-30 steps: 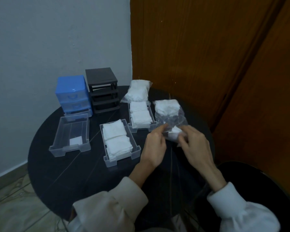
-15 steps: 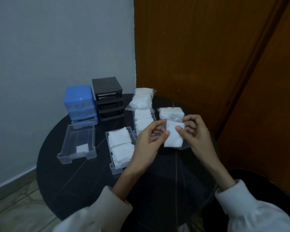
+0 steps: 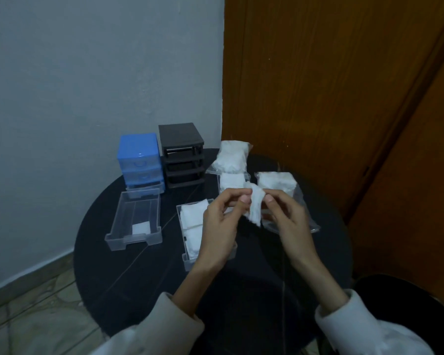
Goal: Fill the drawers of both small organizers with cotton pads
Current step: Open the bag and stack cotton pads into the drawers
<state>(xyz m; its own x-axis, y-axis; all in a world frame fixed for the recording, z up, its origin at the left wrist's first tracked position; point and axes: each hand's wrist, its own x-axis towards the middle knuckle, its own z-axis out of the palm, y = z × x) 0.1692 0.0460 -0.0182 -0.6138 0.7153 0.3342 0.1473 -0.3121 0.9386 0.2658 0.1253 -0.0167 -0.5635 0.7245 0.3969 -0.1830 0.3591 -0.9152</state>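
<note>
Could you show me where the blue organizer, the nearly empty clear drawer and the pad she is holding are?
blue organizer (image 3: 139, 160), head view, on its front face.
nearly empty clear drawer (image 3: 135, 240), head view, on its front wall.
cotton pad (image 3: 256, 208), head view, on the pad's middle, between both hands.

Blue organizer (image 3: 139, 160) and black organizer (image 3: 181, 155) stand side by side mid-frame, left of center; the black one's slots are empty. Left clear drawer (image 3: 136, 221) sits in front of the blue one with one white pad (image 3: 141, 228). A second drawer (image 3: 192, 226) is stacked with pads, and a third (image 3: 232, 181) behind it looks full too, I think. One cotton pad (image 3: 255, 207) is held center frame.
</note>
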